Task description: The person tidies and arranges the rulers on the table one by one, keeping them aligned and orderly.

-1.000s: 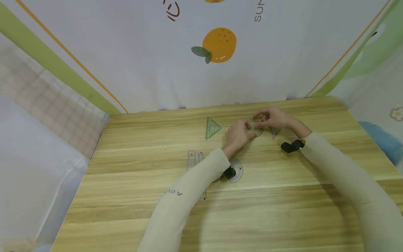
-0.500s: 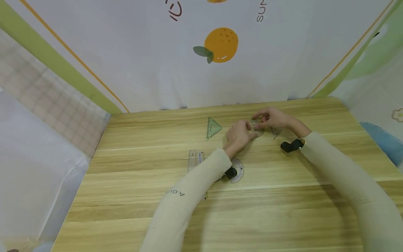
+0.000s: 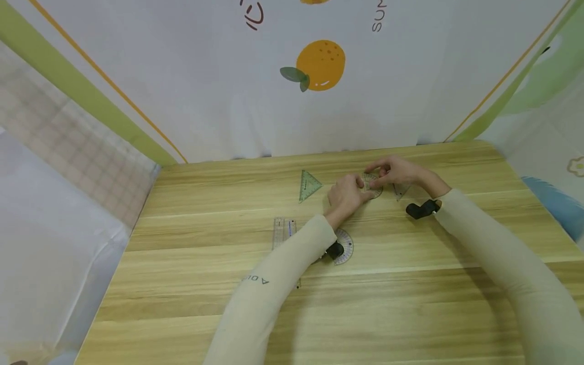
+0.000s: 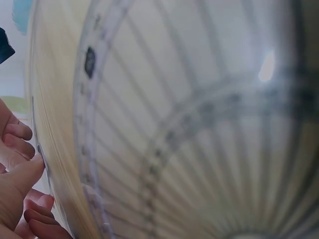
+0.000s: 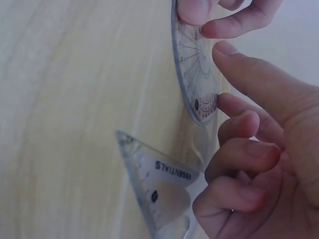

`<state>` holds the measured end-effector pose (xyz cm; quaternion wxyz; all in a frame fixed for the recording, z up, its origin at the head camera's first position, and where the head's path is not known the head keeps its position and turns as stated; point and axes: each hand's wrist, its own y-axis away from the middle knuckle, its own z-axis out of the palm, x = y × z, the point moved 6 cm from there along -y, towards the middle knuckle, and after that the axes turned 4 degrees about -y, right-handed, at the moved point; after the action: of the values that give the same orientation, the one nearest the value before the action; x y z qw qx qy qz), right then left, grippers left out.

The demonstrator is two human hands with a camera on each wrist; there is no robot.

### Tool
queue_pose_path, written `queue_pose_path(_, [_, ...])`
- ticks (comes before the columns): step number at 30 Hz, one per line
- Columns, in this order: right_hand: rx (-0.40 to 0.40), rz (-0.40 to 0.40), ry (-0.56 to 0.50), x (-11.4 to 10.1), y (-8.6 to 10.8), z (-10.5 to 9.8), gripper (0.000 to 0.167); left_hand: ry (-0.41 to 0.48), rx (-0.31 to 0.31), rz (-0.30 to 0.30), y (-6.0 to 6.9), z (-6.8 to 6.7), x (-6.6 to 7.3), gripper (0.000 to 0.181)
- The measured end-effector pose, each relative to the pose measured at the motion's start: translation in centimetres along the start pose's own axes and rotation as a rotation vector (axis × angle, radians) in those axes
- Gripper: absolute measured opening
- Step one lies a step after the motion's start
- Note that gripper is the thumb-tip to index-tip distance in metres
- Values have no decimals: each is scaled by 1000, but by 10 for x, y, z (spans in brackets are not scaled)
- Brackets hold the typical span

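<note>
A small clear protractor (image 3: 376, 192) lies between my two hands near the back of the table. My left hand (image 3: 347, 195) pinches one end of it, thumb over the face, as the right wrist view shows. My right hand (image 3: 396, 171) has its thumb and index finger at the other end, the remaining fingers curled below. Just beside the right hand sits a clear set square (image 5: 159, 181) marked "ESSENTIALS", partly covered by that hand. Under my left wrist is a second clear protractor (image 3: 348, 247), which fills most of the left wrist view, blurred.
A green triangular set square (image 3: 309, 186) lies left of my left hand. Clear rulers (image 3: 279, 232) lie nearer the front, partly hidden under my left forearm. Behind the wooden table (image 3: 205, 203) hangs a white curtain (image 3: 205, 101) with fruit prints.
The view has shifted very slightly. Both hands stay on the small protractor with hardly any visible movement.
</note>
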<state>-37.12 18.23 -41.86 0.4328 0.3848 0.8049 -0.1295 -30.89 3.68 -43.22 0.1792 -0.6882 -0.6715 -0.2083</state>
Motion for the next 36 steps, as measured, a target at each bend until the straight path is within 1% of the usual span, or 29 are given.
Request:
queue_pose_path(5, [-11, 7, 1, -3, 0, 0, 50, -7, 5, -17, 0, -1, -1, 32])
queue_pose_path(13, [-2, 67, 1, 0, 0, -1, 48, 13, -24, -33, -3, 2, -2, 33])
queue_pose_path(20, [9, 77, -20, 2, -2, -3, 47, 19, -21, -43, -4, 2, -2, 35])
queue_pose_path(27, [44, 76, -15, -2, -1, -6, 40, 28, -34, -50, -4, 2, -2, 37])
queue_pose_path(30, [60, 74, -27, -3, 0, -7, 38, 35, -35, -51, -4, 1, -3, 38])
queue_pose_path(36, [109, 103, -78, -2, 1, -10, 35, 61, -46, -44, -4, -1, -4, 36])
